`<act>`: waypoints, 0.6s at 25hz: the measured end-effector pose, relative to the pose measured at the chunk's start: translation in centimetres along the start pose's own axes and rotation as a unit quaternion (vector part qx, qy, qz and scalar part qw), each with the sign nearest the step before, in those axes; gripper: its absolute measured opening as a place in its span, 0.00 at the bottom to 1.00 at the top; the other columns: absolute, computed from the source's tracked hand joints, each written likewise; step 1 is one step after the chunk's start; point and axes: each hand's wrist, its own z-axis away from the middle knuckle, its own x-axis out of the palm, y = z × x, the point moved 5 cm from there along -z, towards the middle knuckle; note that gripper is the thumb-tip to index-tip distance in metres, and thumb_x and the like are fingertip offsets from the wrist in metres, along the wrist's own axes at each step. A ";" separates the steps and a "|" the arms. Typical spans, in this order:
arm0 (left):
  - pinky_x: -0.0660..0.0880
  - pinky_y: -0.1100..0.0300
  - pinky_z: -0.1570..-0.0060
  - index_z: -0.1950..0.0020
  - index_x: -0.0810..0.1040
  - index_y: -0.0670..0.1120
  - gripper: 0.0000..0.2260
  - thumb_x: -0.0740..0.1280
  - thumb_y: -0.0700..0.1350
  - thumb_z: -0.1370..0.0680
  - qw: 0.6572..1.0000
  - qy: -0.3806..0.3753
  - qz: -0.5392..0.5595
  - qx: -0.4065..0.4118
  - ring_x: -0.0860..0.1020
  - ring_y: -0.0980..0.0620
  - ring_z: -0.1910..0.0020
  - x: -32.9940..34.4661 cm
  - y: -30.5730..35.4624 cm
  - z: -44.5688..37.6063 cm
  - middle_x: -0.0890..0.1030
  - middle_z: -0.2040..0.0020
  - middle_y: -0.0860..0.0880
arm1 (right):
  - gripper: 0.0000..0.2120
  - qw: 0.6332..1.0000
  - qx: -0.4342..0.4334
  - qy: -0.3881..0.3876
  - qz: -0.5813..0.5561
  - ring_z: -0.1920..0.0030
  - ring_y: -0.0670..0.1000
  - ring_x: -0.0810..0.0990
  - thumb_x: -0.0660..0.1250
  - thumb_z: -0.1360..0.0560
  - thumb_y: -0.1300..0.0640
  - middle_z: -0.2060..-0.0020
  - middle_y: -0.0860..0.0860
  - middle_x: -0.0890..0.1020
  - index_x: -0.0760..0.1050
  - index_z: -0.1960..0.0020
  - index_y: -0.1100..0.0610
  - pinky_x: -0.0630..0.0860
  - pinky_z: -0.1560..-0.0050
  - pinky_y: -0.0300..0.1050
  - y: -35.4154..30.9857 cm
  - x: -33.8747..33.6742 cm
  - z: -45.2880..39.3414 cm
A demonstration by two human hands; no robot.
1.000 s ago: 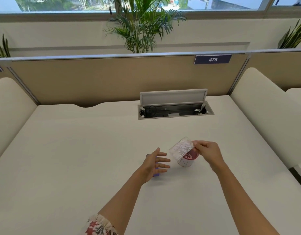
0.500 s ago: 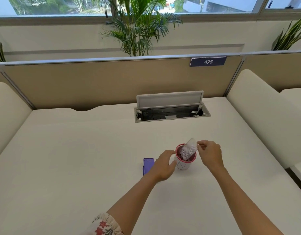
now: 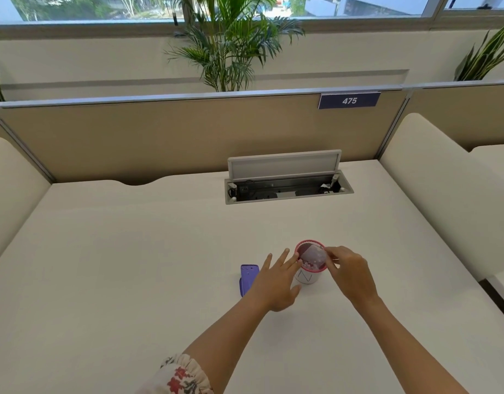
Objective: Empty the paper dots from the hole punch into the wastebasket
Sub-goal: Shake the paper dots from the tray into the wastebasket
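A small white wastebasket [image 3: 308,278] with a pink rim stands on the desk near me. My right hand [image 3: 349,273] pinches a clear plastic dot tray [image 3: 313,256] and holds it tilted inside the basket's mouth, with white paper dots showing at the tray's lower left. My left hand [image 3: 276,281] is open, fingers spread, its fingertips touching the basket's left rim. The purple hole punch [image 3: 247,277] lies on the desk just left of my left hand, partly hidden by it.
An open cable box [image 3: 287,189] with a raised lid sits in the white desk [image 3: 131,265] at the back. Beige partitions enclose the desk, with cushioned dividers [image 3: 432,189] at both sides. A potted palm [image 3: 230,46] stands behind the partition.
My right hand lowered the clear tray from above the basket into its mouth. My left hand left the hole punch, moved right to the basket's rim and spread its fingers.
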 end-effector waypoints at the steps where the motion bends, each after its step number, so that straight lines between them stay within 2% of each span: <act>1: 0.38 0.45 0.22 0.18 0.49 0.49 0.29 0.54 0.55 0.17 1.000 -0.010 -0.009 0.000 0.39 0.50 0.19 0.0 0.1 -0.1 0.45 0.17 0.51 | 0.07 1.000 -0.006 0.003 0.000 0.61 0.51 0.85 0.71 0.25 0.61 0.56 0.52 0.87 0.84 0.48 0.58 0.82 0.57 0.47 0.0 -0.1 0.2; 5: 0.38 0.44 0.22 0.18 0.47 0.49 0.30 0.54 0.53 0.17 0.998 -0.052 -0.030 0.001 0.39 0.48 0.19 -0.4 0.1 -0.3 0.44 0.17 0.50 | 0.06 0.999 -0.035 0.027 0.003 0.61 0.51 0.85 0.72 0.26 0.64 0.56 0.50 0.86 0.84 0.50 0.58 0.83 0.59 0.47 0.0 -0.5 1.0; 11: 0.39 0.43 0.22 0.18 0.45 0.49 0.31 0.56 0.52 0.17 0.996 -0.078 -0.033 -0.004 0.39 0.47 0.19 -0.7 0.2 -0.5 0.43 0.17 0.50 | 0.08 0.996 -0.071 0.040 0.037 0.64 0.52 0.84 0.74 0.29 0.68 0.59 0.51 0.85 0.84 0.51 0.59 0.80 0.65 0.40 -0.5 -0.2 1.7; 15: 0.39 0.43 0.22 0.18 0.45 0.50 0.31 0.56 0.52 0.17 0.996 -0.086 -0.030 -0.003 0.39 0.47 0.19 -0.8 0.0 -0.5 0.42 0.17 0.51 | 0.07 0.998 -0.042 0.039 0.033 0.63 0.52 0.84 0.74 0.28 0.66 0.59 0.49 0.85 0.84 0.52 0.57 0.80 0.66 0.43 -0.3 0.1 1.8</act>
